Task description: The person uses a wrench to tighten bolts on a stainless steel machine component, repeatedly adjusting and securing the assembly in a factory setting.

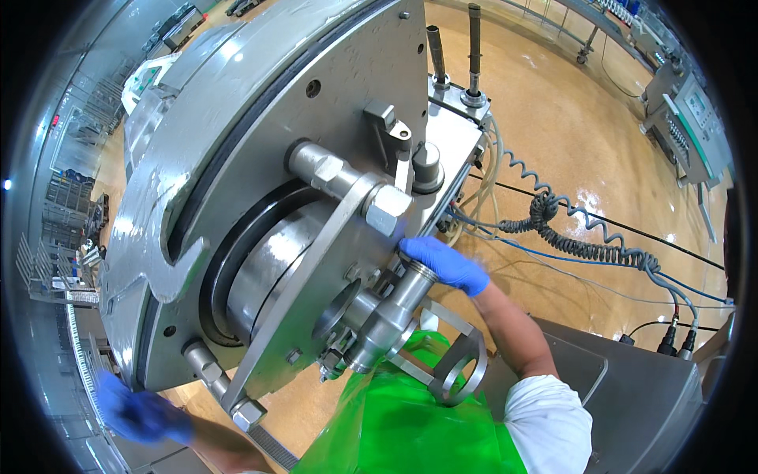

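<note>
My right hand (448, 265), in a blue glove, reaches to the outer edge of a flat steel bar (316, 276), just below a large hex nut (388, 210). Its fingers look stretched out, with their tips partly hidden by the metal. Close under it is the threaded end of a steel pipe fitting (388, 320), which sticks out from the bar's middle. At lower left, my left hand (140, 411), also blue-gloved, is smeared by motion beside the lower rim of the big steel machine housing (170, 229). What its fingers do cannot be made out.
A second hex nut (248, 414) sits at the bar's lower end. A ring-shaped bracket (459, 367) juts out near my green apron (418, 426). Coiled grey cables (596, 251) hang at right over the tan floor. A control cabinet (691, 118) stands at far right.
</note>
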Demonstrator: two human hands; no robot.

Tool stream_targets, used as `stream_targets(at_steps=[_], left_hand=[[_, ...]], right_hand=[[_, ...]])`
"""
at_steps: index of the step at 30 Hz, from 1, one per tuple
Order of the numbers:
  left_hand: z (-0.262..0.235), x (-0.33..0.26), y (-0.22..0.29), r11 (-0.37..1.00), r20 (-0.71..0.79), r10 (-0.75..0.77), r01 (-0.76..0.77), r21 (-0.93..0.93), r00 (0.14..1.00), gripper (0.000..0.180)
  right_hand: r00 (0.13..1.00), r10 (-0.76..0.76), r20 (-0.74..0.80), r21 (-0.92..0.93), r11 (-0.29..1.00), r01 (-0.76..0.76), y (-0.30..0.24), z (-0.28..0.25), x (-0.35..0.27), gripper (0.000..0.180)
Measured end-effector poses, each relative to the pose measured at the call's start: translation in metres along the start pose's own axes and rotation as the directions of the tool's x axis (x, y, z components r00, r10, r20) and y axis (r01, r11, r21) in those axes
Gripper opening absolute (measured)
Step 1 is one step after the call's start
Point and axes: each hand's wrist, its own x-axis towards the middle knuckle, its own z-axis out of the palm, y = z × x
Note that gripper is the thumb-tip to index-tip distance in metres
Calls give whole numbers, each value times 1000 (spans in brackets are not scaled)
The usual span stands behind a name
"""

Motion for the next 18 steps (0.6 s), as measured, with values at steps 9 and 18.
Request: stream_targets(at_steps=[9,18], left_hand=[[-2,-118,165,-953,968,-176,279,-121,-180,58],[-22,-77,157,-867,922,320,461,191,220,101]], right_hand=[[904,384,190,-66,923,-379,-14,-24,5,53],[953,254,168,-45,967,-250,9,-22,12,48]])
